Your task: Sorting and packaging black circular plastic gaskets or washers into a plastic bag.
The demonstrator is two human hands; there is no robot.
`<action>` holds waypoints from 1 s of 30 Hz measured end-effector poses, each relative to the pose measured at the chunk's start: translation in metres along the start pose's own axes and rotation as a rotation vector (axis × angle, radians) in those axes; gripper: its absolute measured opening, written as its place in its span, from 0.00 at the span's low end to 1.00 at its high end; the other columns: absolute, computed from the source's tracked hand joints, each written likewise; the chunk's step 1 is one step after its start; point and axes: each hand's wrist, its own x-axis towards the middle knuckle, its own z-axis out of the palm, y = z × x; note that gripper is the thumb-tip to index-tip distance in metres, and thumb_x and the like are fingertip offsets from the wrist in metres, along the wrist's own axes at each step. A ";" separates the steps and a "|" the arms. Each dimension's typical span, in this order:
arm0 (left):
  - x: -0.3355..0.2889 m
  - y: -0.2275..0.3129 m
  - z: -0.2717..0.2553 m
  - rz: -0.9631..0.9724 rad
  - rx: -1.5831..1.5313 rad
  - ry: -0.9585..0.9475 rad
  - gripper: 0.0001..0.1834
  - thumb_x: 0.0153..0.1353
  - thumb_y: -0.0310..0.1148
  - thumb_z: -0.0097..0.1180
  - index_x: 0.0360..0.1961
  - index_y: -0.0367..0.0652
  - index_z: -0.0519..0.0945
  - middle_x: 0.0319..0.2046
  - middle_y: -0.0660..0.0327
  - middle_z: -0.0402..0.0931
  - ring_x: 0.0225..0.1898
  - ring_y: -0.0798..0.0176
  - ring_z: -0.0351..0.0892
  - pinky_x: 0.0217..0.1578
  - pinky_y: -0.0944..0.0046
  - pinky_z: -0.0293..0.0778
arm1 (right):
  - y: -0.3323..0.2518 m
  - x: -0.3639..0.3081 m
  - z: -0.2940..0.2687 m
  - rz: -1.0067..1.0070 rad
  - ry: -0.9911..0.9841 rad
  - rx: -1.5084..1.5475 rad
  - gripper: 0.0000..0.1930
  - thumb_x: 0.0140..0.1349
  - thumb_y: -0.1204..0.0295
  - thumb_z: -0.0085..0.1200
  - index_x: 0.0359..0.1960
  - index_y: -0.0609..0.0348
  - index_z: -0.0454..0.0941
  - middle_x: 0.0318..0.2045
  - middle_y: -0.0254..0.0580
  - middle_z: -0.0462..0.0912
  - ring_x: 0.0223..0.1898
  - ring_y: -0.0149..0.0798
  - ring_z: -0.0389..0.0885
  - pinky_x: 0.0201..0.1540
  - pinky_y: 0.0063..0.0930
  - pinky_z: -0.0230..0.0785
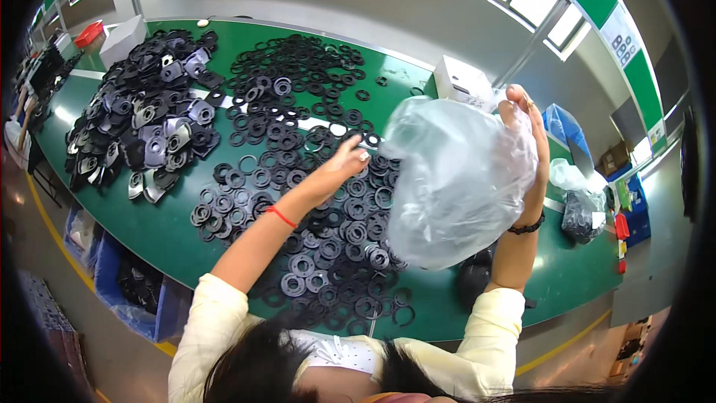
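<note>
Pale yellow sleeves (212, 313), red wrist cord (282, 216), black bracelet (526, 228), dotted white top (339, 351)

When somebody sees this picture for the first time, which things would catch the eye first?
Probably the large, translucent white plastic bag, right of centre against the raised right hand. Next, the many flat black and grey rings scattered across the middle of the long green table, and the big heap of black and silver flat parts on its left side.

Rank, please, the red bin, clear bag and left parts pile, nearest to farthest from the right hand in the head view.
1. Clear bag, held by the right hand.
2. Parts pile, left side.
3. Red bin, upper left.
</note>
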 end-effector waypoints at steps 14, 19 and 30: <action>-0.095 0.055 -0.131 0.228 -0.068 0.405 0.10 0.65 0.36 0.53 0.44 0.44 0.74 0.30 0.74 0.71 0.28 0.80 0.67 0.30 0.77 0.66 | 0.029 0.008 -0.002 0.152 -0.095 -0.126 0.22 0.61 0.79 0.50 0.58 0.66 0.66 0.45 0.37 0.75 0.47 0.27 0.73 0.50 0.18 0.65; -0.125 0.079 -0.136 0.434 -0.038 0.304 0.14 0.65 0.30 0.49 0.52 0.41 0.69 0.46 0.63 0.74 0.50 0.65 0.75 0.54 0.63 0.67 | 0.047 0.005 0.013 0.030 -0.161 -0.325 0.15 0.62 0.77 0.50 0.51 0.65 0.72 0.42 0.36 0.78 0.44 0.28 0.75 0.47 0.20 0.67; -0.060 0.042 -0.133 0.607 -0.115 0.645 0.13 0.64 0.25 0.42 0.49 0.38 0.70 0.48 0.55 0.74 0.49 0.60 0.74 0.55 0.62 0.67 | 0.091 -0.138 0.176 -0.581 -1.378 -0.631 0.24 0.58 0.73 0.46 0.57 0.70 0.66 0.56 0.52 0.71 0.57 0.46 0.70 0.59 0.36 0.63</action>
